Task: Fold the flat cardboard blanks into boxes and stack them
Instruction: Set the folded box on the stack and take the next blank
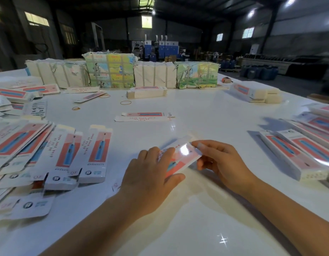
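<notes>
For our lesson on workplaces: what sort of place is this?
Probably a packaging workshop or factory hall: strapped bundles of stock at the back of a big table, blue machines behind, and a blank being folded by hand.

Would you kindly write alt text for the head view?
Two hands, left and right, hold a box blank over a white table. Flat blanks lie left, folded boxes right, wrapped bundles behind.

Dim warehouse [178,24], glossy white table [206,117]
</notes>
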